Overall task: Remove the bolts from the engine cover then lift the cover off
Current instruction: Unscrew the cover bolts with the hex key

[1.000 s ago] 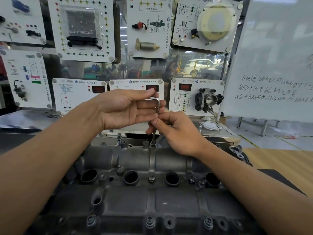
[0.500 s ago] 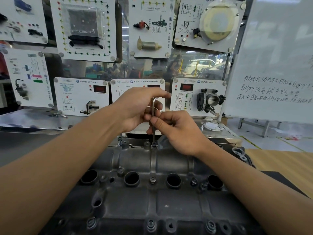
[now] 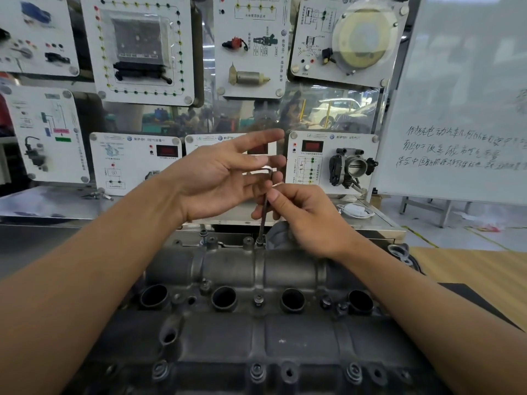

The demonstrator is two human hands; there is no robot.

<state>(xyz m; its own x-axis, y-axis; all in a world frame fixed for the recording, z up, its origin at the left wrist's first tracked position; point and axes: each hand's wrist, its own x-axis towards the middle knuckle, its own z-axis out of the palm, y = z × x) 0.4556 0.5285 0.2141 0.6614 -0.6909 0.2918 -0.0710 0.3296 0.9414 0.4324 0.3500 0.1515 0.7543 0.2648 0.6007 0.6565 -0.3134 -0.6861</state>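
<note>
left hand has opened (fingers spread); right hand pinches the hex key in a bolt.

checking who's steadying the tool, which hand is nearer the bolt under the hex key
Right. The right hand pinches the hex key just above the bolt; the left hand is higher, open at the key's bend.

1 camera sits on the person's head. It looks forward and down, very close over the engine cover, which fills the bottom of the view. Farther back, its wide view faces white boards, with a whiteboard at the right.
</note>
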